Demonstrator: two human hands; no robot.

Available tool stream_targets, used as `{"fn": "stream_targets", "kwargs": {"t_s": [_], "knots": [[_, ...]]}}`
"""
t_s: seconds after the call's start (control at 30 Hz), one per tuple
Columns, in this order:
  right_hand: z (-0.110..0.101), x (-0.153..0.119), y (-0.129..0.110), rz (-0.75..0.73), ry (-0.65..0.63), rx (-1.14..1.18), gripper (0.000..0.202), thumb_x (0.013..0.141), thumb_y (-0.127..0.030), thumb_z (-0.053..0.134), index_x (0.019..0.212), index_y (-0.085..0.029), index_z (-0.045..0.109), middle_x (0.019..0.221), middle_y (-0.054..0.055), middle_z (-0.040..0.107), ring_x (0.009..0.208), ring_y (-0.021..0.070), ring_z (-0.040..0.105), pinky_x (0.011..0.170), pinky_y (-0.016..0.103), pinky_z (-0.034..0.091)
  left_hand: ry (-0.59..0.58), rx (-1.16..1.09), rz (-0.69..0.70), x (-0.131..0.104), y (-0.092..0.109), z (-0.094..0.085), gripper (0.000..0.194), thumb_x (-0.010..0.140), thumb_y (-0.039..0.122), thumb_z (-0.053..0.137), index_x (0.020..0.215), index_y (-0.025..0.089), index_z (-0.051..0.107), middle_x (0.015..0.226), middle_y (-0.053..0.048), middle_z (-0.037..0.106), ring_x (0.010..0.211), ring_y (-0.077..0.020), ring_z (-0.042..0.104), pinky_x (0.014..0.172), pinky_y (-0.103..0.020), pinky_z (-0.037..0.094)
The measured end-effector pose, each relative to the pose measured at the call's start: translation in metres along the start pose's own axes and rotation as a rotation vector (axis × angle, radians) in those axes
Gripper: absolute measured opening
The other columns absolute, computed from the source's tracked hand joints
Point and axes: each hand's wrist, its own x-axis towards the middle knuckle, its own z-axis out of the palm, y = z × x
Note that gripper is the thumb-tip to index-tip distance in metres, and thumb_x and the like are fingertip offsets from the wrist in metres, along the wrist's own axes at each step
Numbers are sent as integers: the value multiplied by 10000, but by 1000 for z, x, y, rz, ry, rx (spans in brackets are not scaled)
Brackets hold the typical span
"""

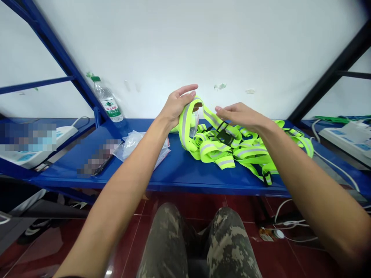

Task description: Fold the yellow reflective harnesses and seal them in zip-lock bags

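My left hand point(179, 103) is closed on a raised loop of a neon-yellow reflective strap point(184, 127) with a grey stripe, its index finger pointing outward. From that loop the strap runs down to a black plastic buckle point(225, 135). My right hand point(239, 114) is just above and right of the buckle, fingers extended and apart, with nothing visible held in it. Beneath both hands lies a tangled pile of the same reflective straps point(252, 151) with black buckles and sliders. Behind the raised loop, a clear bag point(193, 125) is partly hidden.
Clear plastic bags point(135, 144) lie left of the straps on the blue shelf point(185, 180), beside a blurred phone-like object point(100, 158). A water bottle point(108, 101) stands against the wall. White devices point(348, 139) with cables sit at both sides. Blue and black frame posts rise at the sides.
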Motion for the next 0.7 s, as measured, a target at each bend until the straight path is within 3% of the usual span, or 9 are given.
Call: {"fn": "stream_targets", "kwargs": {"t_s": [0.03, 0.1, 0.17, 0.33, 0.43, 0.5, 0.57, 0.63, 0.7], "knots": [[3, -7, -5, -65, -20, -84, 501, 780, -618, 690, 1036, -189, 730, 1121, 121, 722, 1095, 360, 652, 922, 479, 541, 36, -20, -2, 2, 1, 0, 405, 905, 347, 652, 1277, 209, 570, 951, -48, 667, 1001, -259, 716, 922, -442, 557], [9, -18, -12, -188, 71, -251, 622, 731, -562, 748, 1213, -175, 672, 1372, 144, 609, 1308, 405, 522, 1083, 530, 441, 98, -45, -10, 5, 3, -3, 436, 899, 372, 664, 1289, 225, 535, 971, -45, 652, 1012, -255, 716, 936, -416, 556], [16, -24, -10, -272, 100, -359, 656, 722, -486, 771, 1270, -152, 635, 1445, 163, 547, 1363, 415, 464, 1133, 536, 385, 145, -59, -17, 7, 3, -9, 447, 903, 384, 649, 1298, 230, 507, 996, -50, 644, 1019, -245, 714, 933, -392, 557], [20, -13, 16, -77, -229, -324, 398, 631, -238, 826, 1010, -162, 730, 950, 96, 749, 940, 370, 694, 864, 512, 536, 239, -40, -76, 12, -13, -34, 359, 896, 295, 566, 1244, 216, 528, 1015, -72, 657, 969, -223, 699, 849, -386, 569], [6, -6, 24, -101, -223, -218, 185, 699, -234, 762, 875, -187, 731, 920, 89, 748, 901, 314, 695, 872, 495, 542, 384, 144, -136, 13, -25, -51, 250, 846, 223, 574, 1092, 186, 593, 981, -94, 658, 928, -246, 681, 808, -423, 563], [-5, -5, 20, -158, -177, -1, 173, 762, -310, 728, 900, -206, 721, 973, 75, 748, 944, 273, 693, 933, 486, 534, 461, 365, -93, 11, -26, -54, 182, 798, 192, 638, 976, 164, 615, 973, -111, 656, 968, -272, 662, 849, -449, 543], [-14, -2, 9, -250, -56, 329, 224, 770, -351, 740, 943, -214, 700, 998, 58, 740, 979, 240, 689, 986, 480, 515, 382, 529, 40, 8, -20, -45, 223, 749, 206, 732, 939, 154, 628, 1029, -124, 659, 1067, -295, 631, 933, -459, 511], [-16, 4, -6, -344, 56, 606, 275, 756, -363, 772, 973, -225, 676, 1012, 40, 730, 1003, 218, 683, 1009, 456, 506, 100, 520, 162, 4, -8, -24, 319, 744, 286, 782, 1002, 161, 644, 1110, -120, 665, 1152, -298, 603, 991, -451, 487], [-12, 13, -22, -399, 95, 716, 307, 772, -391, 771, 1016, -240, 662, 1036, 33, 725, 1039, 220, 674, 1011, 438, 507, -205, 420, 149, 1, 4, 2, 383, 749, 339, 794, 1059, 170, 645, 1091, -103, 686, 1129, -293, 628, 965, -439, 508]]}}
